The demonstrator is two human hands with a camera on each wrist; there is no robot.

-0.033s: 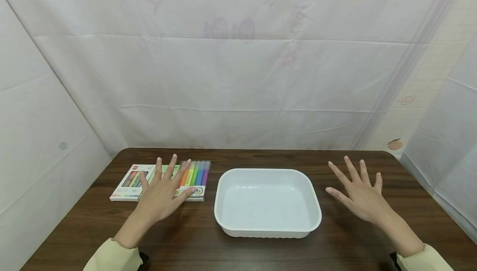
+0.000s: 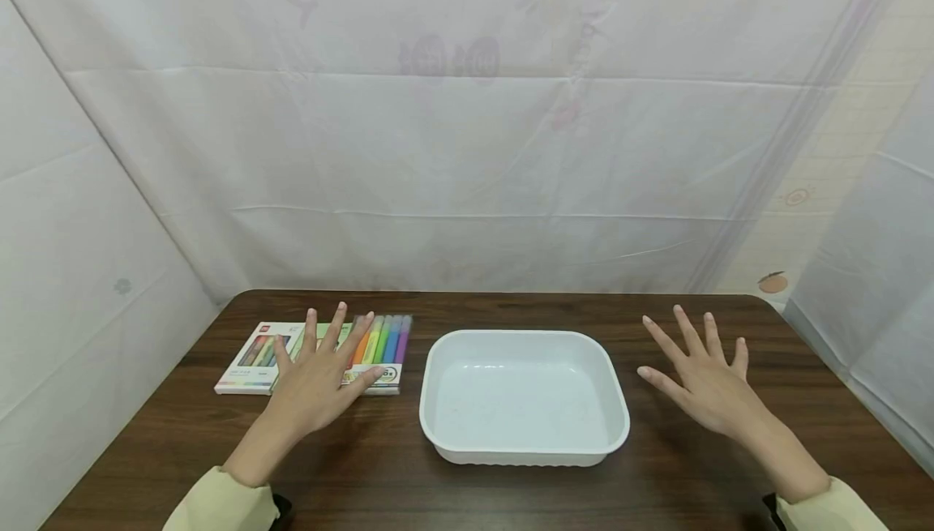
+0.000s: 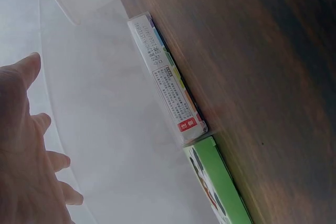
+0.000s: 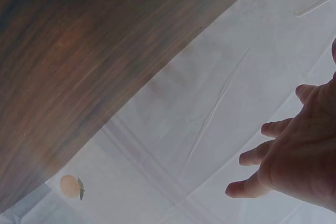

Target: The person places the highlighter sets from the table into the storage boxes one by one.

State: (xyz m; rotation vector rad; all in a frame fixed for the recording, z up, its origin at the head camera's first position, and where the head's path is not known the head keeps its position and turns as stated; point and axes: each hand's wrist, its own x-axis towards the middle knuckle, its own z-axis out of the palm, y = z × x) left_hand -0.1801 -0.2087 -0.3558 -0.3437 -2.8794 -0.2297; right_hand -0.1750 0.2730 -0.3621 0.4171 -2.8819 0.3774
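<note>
My left hand (image 2: 314,381) is held with fingers spread over the packs at the left of the table, holding nothing. Partly hidden beneath it in the head view are a white box (image 2: 244,377) with coloured sticks pictured on it, a green box (image 3: 223,182) and a clear pack of rainbow-coloured markers (image 2: 392,340). In the left wrist view the fingers show apart from these packs. A white rectangular plastic basin (image 2: 525,454) stands in the middle with nothing in it. To its right, my right hand (image 2: 708,389) hovers, fingers spread and empty.
The dark wooden table (image 2: 511,507) has rounded far corners. White sheeting (image 2: 467,150) hangs behind it and on both sides. An orange fruit print (image 4: 69,186) marks the cloth beyond the far right corner.
</note>
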